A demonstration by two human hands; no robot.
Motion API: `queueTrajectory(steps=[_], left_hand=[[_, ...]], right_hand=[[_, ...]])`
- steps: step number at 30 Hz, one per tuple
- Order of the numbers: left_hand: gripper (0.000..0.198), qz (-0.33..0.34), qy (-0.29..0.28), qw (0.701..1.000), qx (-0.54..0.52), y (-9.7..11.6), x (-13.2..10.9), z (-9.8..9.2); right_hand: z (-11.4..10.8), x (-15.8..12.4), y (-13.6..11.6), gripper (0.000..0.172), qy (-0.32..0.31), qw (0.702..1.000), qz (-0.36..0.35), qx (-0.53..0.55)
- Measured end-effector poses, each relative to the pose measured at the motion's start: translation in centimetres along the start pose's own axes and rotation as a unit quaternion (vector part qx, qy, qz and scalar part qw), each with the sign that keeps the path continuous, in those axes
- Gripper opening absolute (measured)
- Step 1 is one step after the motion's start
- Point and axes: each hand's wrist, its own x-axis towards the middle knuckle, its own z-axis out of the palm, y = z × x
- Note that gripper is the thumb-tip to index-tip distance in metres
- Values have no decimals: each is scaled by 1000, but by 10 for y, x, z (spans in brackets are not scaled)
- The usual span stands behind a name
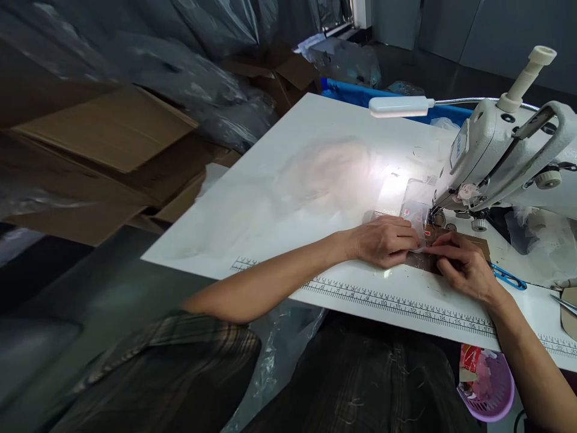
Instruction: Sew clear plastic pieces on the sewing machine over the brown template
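L hand pinches clear plastic. R hand pinches brown strip lying flat between both, long axis L–R, by sewing machine.

A sewing workshop: an industrial sewing machine stands on a white table with a ruler printed along its edge and a small lamp above. Cardboard boxes and plastic sheeting are piled beside it, and a scrap basket sits below.
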Motion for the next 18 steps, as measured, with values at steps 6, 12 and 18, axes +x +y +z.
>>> queueTrajectory(steps=[6,12,18], left_hand=[[20,33,28,999,4,-3,-1,1],[22,41,33,998,36,-4,-3,2],[21,37,19,999,32,-5,-2,2]], right_hand=[[8,-1,7,41,21,993,40,-110],[11,-2,4,42,9,988,43,-147],[10,-2,4,44,3,988,38,-150]])
